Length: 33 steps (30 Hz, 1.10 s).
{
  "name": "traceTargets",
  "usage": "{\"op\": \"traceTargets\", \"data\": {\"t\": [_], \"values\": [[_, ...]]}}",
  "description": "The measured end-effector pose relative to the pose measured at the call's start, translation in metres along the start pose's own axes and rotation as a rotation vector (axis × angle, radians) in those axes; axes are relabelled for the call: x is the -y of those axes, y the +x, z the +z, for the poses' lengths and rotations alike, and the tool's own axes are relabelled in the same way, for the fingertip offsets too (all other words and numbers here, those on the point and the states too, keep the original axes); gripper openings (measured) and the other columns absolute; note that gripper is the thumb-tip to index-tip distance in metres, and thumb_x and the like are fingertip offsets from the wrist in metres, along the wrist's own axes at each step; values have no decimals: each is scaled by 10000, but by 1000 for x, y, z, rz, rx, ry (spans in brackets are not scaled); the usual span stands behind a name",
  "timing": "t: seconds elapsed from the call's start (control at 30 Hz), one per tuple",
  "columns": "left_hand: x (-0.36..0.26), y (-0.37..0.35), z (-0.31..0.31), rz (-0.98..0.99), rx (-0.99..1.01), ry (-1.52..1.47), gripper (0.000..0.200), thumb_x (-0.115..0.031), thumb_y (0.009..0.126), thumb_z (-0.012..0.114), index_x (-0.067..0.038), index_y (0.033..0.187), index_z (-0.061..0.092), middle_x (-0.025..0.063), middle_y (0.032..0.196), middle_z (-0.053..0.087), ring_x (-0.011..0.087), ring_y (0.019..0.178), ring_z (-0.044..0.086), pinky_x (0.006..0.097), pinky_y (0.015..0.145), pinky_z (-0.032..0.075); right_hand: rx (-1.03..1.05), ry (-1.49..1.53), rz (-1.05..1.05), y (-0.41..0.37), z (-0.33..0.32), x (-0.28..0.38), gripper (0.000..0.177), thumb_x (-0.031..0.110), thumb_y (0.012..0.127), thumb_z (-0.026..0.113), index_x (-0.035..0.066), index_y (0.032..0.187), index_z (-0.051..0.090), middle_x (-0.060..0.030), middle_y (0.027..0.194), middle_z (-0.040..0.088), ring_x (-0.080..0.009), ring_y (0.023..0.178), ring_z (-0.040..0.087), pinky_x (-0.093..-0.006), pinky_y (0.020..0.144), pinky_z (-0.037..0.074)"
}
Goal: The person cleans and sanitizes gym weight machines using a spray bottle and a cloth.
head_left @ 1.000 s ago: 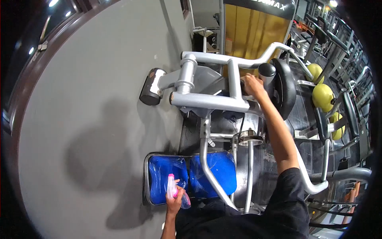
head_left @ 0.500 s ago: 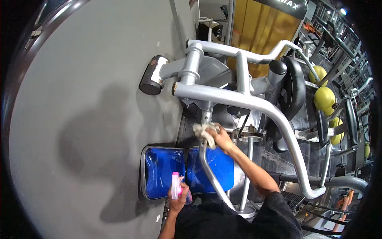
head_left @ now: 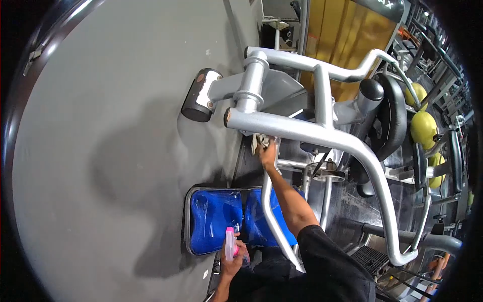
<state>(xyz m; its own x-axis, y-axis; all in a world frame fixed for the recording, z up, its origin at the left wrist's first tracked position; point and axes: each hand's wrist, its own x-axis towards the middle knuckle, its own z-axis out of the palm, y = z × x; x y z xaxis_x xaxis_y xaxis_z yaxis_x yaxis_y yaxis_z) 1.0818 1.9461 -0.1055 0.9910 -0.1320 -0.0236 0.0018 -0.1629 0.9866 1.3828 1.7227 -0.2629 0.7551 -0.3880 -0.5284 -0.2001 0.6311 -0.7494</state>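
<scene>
My right hand [head_left: 267, 153] grips a crumpled pale cloth [head_left: 260, 143] against the upright silver tube, just below the thick silver frame bar [head_left: 287, 126] of a gym machine. Part of the cloth is hidden behind the fingers. Low in the view, my left hand [head_left: 233, 259] is wrapped round a spray bottle [head_left: 230, 245] with a white and pink head. The bottle is in front of a blue padded seat [head_left: 214, 216] with a clear shiny covering.
A grey wall [head_left: 100, 126] fills the left side. A black-ended roller [head_left: 200, 95] juts toward it. Black pads [head_left: 390, 116], yellow balls [head_left: 423, 128] and more machines are at the right. A curved silver bar [head_left: 375, 171] passes right of my right arm.
My right hand has moved up the tube with the cloth, closer to the thick bar. My left hand still holds the bottle. The view has shifted slightly.
</scene>
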Motion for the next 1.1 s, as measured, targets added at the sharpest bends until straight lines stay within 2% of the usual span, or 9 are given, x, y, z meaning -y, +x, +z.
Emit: {"op": "traceTargets", "data": {"t": [0.07,0.1,0.13,0.53,0.73,0.8,0.87,0.93,1.1], "values": [[-3,2,-2,19,-20,34,320,-219,882,676,-10,1084,544,60,858,603,142,780,588,314,799,478,171,64,304,39,-23,-45,433,172,892,596,9,1260,438,-175,993,570,-291,767,563,-440,615,494],[5,-2,-6,35,-53,57,305,-221,882,675,-12,1066,551,63,865,603,145,783,590,317,803,477,586,538,375,93,-61,-95,269,273,934,545,72,1111,522,-97,846,594,-241,746,596,-409,631,537],[9,-2,-10,52,-83,80,292,-224,883,675,-14,1048,558,66,873,604,148,785,592,320,807,476,231,362,219,93,-54,-97,293,326,1000,366,178,1090,602,-13,948,659,-201,887,647,-364,717,549],[29,3,-16,12,-72,80,243,-152,877,643,-3,1048,555,78,834,607,165,773,599,309,762,475,94,799,174,0,-6,64,352,340,974,510,129,1255,509,-28,1165,593,-210,1044,581,-363,935,482],[5,14,-13,-9,-69,5,211,-153,881,647,-15,1018,566,60,835,601,159,786,590,314,778,470,-85,663,-282,-58,11,91,228,261,933,605,74,1062,586,-62,1021,618,-161,815,617,-285,656,521],[1,14,-12,2,-68,-5,239,-157,884,646,-13,1052,556,50,824,599,156,773,588,314,764,473,-230,249,-547,-53,7,76,232,248,934,606,57,1061,578,-72,998,607,-120,770,589,-259,610,480],[2,15,-14,-4,-30,-29,296,-168,889,643,-11,1116,534,37,804,592,147,755,584,305,740,475,-130,-263,-757,-78,1,72,359,227,909,622,-45,1127,534,-145,1066,607,-186,932,568,-331,830,446],[4,14,-15,-30,-14,-53,305,-169,891,638,-13,1130,531,34,800,591,143,749,581,298,731,474,24,-258,-660,-86,-5,57,453,266,891,634,-35,1208,512,-174,1152,579,-242,1082,537,-343,949,400],[-11,21,-11,4,11,-96,329,-173,890,629,-17,1159,523,32,795,588,129,729,573,279,700,471,-270,117,-588,-124,-76,36,584,347,946,552,123,1407,272,-131,1252,503,-225,925,615,-369,746,550]]}}
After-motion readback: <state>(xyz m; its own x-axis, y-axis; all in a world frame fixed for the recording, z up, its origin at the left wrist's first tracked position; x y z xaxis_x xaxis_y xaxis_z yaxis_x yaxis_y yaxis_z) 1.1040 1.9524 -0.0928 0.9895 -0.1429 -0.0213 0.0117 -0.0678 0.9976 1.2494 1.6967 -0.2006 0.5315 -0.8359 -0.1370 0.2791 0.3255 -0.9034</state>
